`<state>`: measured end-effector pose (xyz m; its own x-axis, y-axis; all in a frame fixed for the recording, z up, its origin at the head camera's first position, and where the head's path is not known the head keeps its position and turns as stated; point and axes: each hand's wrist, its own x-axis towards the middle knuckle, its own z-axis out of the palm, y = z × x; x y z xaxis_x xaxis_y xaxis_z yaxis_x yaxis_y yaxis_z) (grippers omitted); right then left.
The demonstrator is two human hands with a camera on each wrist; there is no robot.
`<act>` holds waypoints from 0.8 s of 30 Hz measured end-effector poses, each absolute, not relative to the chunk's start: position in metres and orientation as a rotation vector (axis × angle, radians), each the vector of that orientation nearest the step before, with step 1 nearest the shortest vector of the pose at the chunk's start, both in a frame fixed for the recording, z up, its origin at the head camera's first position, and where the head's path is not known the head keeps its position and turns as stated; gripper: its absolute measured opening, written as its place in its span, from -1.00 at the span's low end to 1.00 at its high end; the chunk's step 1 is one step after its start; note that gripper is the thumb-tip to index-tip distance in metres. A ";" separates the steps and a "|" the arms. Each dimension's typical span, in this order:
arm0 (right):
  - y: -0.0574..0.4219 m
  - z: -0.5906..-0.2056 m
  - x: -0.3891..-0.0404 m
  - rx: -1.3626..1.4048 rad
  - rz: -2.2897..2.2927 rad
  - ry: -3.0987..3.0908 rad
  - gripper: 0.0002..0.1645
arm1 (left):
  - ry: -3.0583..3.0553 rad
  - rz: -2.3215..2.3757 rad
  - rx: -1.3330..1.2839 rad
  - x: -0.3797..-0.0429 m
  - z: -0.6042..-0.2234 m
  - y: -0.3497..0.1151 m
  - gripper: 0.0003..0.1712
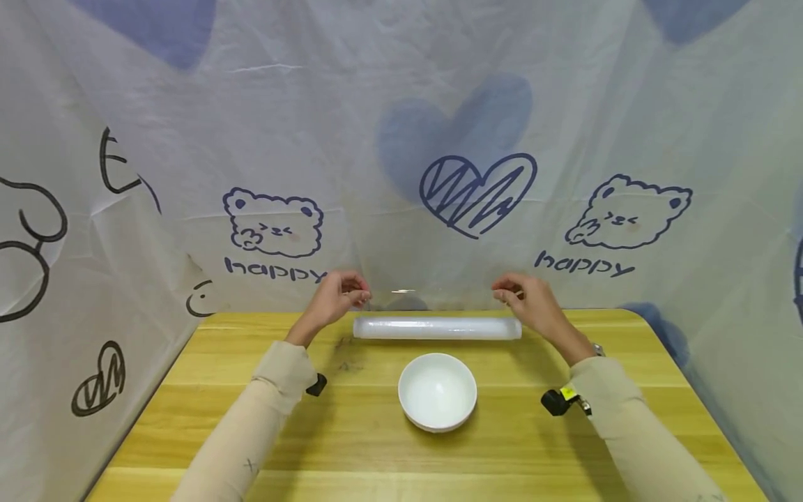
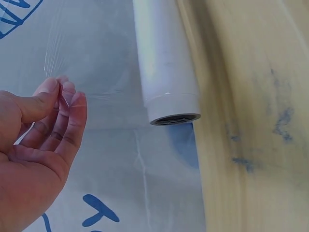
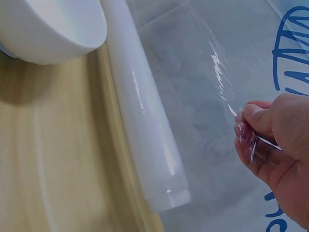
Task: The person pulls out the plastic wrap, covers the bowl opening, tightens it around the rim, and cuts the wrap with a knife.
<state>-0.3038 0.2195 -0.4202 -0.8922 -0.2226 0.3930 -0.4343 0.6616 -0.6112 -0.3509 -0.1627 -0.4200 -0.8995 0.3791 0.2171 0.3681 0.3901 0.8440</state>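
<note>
A roll of clear plastic wrap (image 1: 437, 328) lies crosswise near the table's far edge. Its hollow core end shows in the left wrist view. Above the roll's left end, my left hand (image 1: 339, 298) pinches one corner of a thin transparent sheet of wrap (image 3: 218, 72). On the opposite side my right hand (image 1: 527, 300) pinches the other corner between thumb and fingers, with a bit of film bunched over the fingertips. The sheet stretches between both hands, visible mostly by its glints and creases. In front of the roll stands a white bowl (image 1: 437, 392), upright.
The wooden table (image 1: 207, 418) ends just behind the roll, against a hanging printed cloth (image 1: 401, 139). More cloth hangs on the left side. A dark camera (image 1: 316, 385) sits at the left wrist, another (image 1: 555, 402) at the right wrist. Dark smudges mark the wood left of the bowl.
</note>
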 end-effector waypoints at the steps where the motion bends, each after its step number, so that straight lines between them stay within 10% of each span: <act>1: 0.220 -0.419 -0.304 0.526 1.056 -2.598 -0.90 | 2.612 1.579 0.707 -0.350 -0.418 -0.162 -0.94; 24: 0.224 -0.391 -0.307 0.531 0.980 -2.560 -0.91 | 2.576 1.639 0.754 -0.352 -0.387 -0.154 -0.94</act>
